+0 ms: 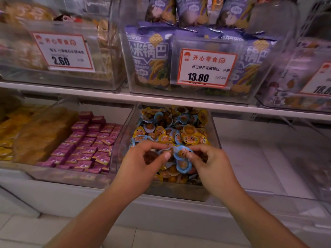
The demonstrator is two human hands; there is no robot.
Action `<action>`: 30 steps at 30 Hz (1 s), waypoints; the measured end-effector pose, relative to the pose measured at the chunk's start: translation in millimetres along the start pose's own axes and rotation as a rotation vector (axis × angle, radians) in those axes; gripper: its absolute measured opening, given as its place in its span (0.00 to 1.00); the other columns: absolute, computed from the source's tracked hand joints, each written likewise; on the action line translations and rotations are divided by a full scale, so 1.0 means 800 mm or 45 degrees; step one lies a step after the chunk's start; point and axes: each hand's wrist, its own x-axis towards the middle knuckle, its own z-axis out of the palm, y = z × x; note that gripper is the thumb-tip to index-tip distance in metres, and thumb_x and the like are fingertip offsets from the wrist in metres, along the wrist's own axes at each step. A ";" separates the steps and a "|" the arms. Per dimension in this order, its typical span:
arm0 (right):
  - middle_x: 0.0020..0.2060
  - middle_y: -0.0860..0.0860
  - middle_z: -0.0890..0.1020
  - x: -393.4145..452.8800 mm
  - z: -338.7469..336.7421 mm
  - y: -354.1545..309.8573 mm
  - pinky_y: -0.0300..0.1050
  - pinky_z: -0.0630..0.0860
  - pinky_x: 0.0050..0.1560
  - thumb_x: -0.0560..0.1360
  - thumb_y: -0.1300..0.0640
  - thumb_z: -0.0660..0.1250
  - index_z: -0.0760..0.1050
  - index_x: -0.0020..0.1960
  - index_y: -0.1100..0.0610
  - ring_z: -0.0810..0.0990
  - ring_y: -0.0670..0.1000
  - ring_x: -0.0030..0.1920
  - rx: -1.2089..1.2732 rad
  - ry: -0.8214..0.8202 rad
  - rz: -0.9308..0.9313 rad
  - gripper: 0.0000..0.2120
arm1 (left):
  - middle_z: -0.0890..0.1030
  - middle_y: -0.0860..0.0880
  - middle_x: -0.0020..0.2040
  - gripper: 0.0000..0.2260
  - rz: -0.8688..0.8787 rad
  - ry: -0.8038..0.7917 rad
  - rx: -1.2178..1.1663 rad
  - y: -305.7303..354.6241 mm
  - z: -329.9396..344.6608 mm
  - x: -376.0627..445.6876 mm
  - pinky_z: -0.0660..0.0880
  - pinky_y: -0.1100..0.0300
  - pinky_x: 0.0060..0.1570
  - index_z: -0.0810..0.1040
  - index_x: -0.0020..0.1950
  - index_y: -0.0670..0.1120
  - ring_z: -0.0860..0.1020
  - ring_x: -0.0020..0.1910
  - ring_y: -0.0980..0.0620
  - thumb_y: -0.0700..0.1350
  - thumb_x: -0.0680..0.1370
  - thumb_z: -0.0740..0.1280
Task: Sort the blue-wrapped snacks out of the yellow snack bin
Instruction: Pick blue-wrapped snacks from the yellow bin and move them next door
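A clear bin (215, 133) on the lower shelf holds a heap of small round snacks, some yellow-wrapped (190, 138) and some blue-wrapped (158, 116). Both hands are over the front of the heap. My left hand (143, 158) has curled fingers around brown snacks, its thumb pressing toward a blue-wrapped snack (182, 153). My right hand (209, 161) pinches that blue-wrapped snack from the right side. Another blue-wrapped snack (183, 165) lies just below, between the two hands.
Left of the bin sits a clear bin of purple boxed snacks (86, 144), and further left yellow packs (10, 126). The upper shelf (107, 94) carries bins of purple bags (152, 56) with price tags (206, 68). An empty clear bin (268, 158) stands to the right.
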 end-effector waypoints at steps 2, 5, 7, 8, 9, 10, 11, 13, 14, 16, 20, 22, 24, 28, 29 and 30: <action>0.43 0.51 0.86 -0.001 0.005 -0.002 0.44 0.84 0.39 0.77 0.60 0.70 0.83 0.49 0.53 0.86 0.48 0.42 0.274 -0.023 0.130 0.04 | 0.83 0.60 0.42 0.06 -0.018 -0.026 -0.048 0.004 0.014 -0.005 0.78 0.65 0.37 0.83 0.50 0.56 0.81 0.39 0.61 0.49 0.73 0.75; 0.46 0.57 0.86 -0.006 0.013 -0.008 0.46 0.83 0.40 0.78 0.62 0.68 0.81 0.52 0.60 0.87 0.54 0.46 0.761 -0.019 0.364 0.04 | 0.83 0.58 0.50 0.07 -0.025 0.004 -0.091 0.008 0.030 -0.009 0.79 0.64 0.41 0.82 0.49 0.55 0.82 0.43 0.61 0.46 0.73 0.76; 0.48 0.58 0.86 -0.004 0.013 -0.012 0.51 0.83 0.42 0.78 0.62 0.67 0.81 0.54 0.60 0.86 0.55 0.49 0.968 -0.025 0.469 0.06 | 0.83 0.56 0.51 0.08 -0.031 0.014 -0.093 0.010 0.034 -0.006 0.79 0.65 0.41 0.82 0.49 0.55 0.82 0.43 0.61 0.44 0.73 0.76; 0.48 0.57 0.86 -0.002 0.013 -0.014 0.52 0.83 0.42 0.78 0.62 0.67 0.81 0.55 0.58 0.86 0.55 0.49 0.997 -0.045 0.480 0.07 | 0.83 0.56 0.50 0.09 -0.031 0.009 -0.092 0.010 0.034 -0.005 0.78 0.67 0.41 0.82 0.50 0.55 0.81 0.44 0.62 0.43 0.73 0.76; 0.48 0.56 0.86 -0.001 0.014 -0.016 0.52 0.83 0.42 0.78 0.61 0.67 0.81 0.56 0.55 0.86 0.55 0.49 0.982 -0.071 0.466 0.08 | 0.83 0.57 0.50 0.10 -0.024 0.006 -0.084 0.011 0.034 -0.004 0.77 0.69 0.40 0.82 0.49 0.55 0.81 0.44 0.63 0.43 0.73 0.76; 0.48 0.55 0.86 -0.001 0.015 -0.017 0.51 0.83 0.41 0.78 0.59 0.68 0.80 0.57 0.52 0.86 0.54 0.49 0.921 -0.091 0.434 0.09 | 0.83 0.57 0.49 0.10 -0.011 0.007 -0.071 0.011 0.034 -0.003 0.75 0.71 0.39 0.83 0.49 0.55 0.80 0.43 0.63 0.42 0.72 0.77; 0.49 0.54 0.85 -0.001 0.018 -0.018 0.51 0.83 0.41 0.78 0.58 0.69 0.78 0.58 0.49 0.86 0.52 0.48 0.834 -0.102 0.396 0.11 | 0.83 0.58 0.48 0.11 0.006 0.011 -0.054 0.010 0.034 -0.003 0.74 0.72 0.39 0.82 0.48 0.56 0.80 0.43 0.63 0.42 0.71 0.77; 0.50 0.51 0.85 -0.003 0.025 -0.018 0.52 0.84 0.44 0.76 0.57 0.72 0.76 0.58 0.44 0.86 0.50 0.49 0.683 -0.115 0.326 0.14 | 0.83 0.58 0.48 0.14 0.035 0.010 -0.037 0.010 0.033 -0.002 0.74 0.72 0.41 0.82 0.46 0.57 0.80 0.45 0.62 0.39 0.70 0.77; 0.50 0.49 0.85 -0.004 0.029 -0.017 0.53 0.84 0.47 0.75 0.57 0.73 0.75 0.57 0.43 0.85 0.49 0.49 0.652 -0.133 0.311 0.15 | 0.83 0.58 0.48 0.16 0.039 0.001 -0.055 0.009 0.034 -0.002 0.75 0.70 0.43 0.81 0.46 0.57 0.81 0.47 0.61 0.36 0.70 0.76; 0.49 0.46 0.86 -0.005 0.035 -0.017 0.48 0.83 0.49 0.75 0.57 0.73 0.75 0.57 0.44 0.85 0.47 0.50 0.680 -0.171 0.316 0.15 | 0.84 0.56 0.49 0.20 0.048 -0.031 -0.142 0.012 0.037 -0.005 0.80 0.63 0.45 0.79 0.47 0.57 0.83 0.49 0.57 0.32 0.70 0.73; 0.48 0.49 0.87 -0.006 0.034 -0.022 0.40 0.81 0.44 0.76 0.60 0.71 0.79 0.55 0.51 0.86 0.48 0.49 0.899 -0.132 0.327 0.09 | 0.82 0.62 0.56 0.31 0.250 -0.089 -0.062 0.024 0.043 -0.006 0.77 0.69 0.50 0.71 0.62 0.64 0.81 0.54 0.62 0.35 0.68 0.74; 0.52 0.50 0.85 -0.005 0.026 -0.023 0.46 0.81 0.51 0.76 0.59 0.71 0.79 0.55 0.50 0.85 0.50 0.53 0.923 -0.104 0.311 0.09 | 0.80 0.65 0.59 0.37 0.337 -0.110 -0.001 0.028 0.040 0.003 0.72 0.73 0.54 0.66 0.70 0.63 0.78 0.59 0.65 0.37 0.68 0.76; 0.56 0.50 0.84 -0.004 0.013 -0.024 0.53 0.81 0.56 0.76 0.59 0.72 0.80 0.57 0.47 0.84 0.50 0.56 0.917 -0.066 0.316 0.13 | 0.79 0.66 0.61 0.39 0.387 -0.174 0.047 0.033 0.037 0.009 0.67 0.76 0.58 0.63 0.73 0.63 0.74 0.64 0.67 0.43 0.70 0.78; 0.52 0.49 0.85 -0.005 -0.016 -0.020 0.47 0.82 0.47 0.75 0.58 0.72 0.82 0.54 0.43 0.85 0.49 0.51 0.773 0.011 0.196 0.12 | 0.74 0.69 0.66 0.39 0.445 -0.328 0.169 0.034 0.034 0.011 0.61 0.79 0.61 0.61 0.75 0.65 0.69 0.67 0.70 0.57 0.69 0.76; 0.49 0.48 0.86 -0.005 -0.026 -0.019 0.44 0.81 0.44 0.75 0.57 0.73 0.83 0.53 0.42 0.85 0.48 0.48 0.719 0.030 0.162 0.11 | 0.73 0.69 0.66 0.37 0.439 -0.318 0.196 0.032 0.032 0.012 0.63 0.77 0.61 0.62 0.75 0.66 0.70 0.67 0.69 0.61 0.69 0.74; 0.47 0.47 0.86 -0.003 -0.037 -0.016 0.43 0.81 0.41 0.75 0.55 0.73 0.83 0.53 0.41 0.86 0.48 0.47 0.671 0.044 0.136 0.10 | 0.73 0.69 0.65 0.34 0.430 -0.272 0.231 0.029 0.030 0.015 0.66 0.76 0.60 0.64 0.74 0.66 0.72 0.65 0.68 0.63 0.70 0.72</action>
